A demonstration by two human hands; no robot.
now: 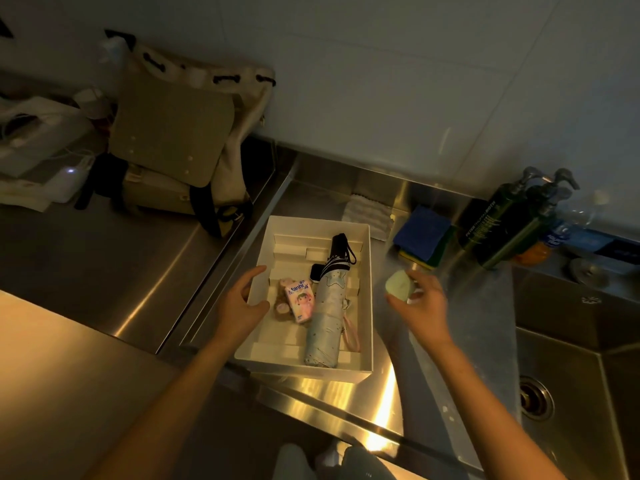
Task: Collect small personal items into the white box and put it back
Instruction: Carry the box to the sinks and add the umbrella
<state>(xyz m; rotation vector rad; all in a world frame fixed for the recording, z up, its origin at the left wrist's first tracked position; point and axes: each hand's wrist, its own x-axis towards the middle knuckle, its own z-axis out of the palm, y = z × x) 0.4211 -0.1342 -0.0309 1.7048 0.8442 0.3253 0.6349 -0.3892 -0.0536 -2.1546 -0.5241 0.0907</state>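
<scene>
Hands — left hand [242, 304] loose-fingered at the white box [311, 374] rim, right hand [424, 306] pinching a pale green oval [400, 285] beside it

Left forearm [180, 393], entering from 7 o'clock, and right forearm [485, 393], entering from 5 o'clock, are both bare from frame edge to wrist; any sleeve lies out of view. Left hand [242, 306] and right hand [420, 306] are bare. At 6 o'clock, on the bottom edge, pale grey-blue cloth [363, 462] shows in soft folds; the garment type is not discernible in the dim light.
</scene>
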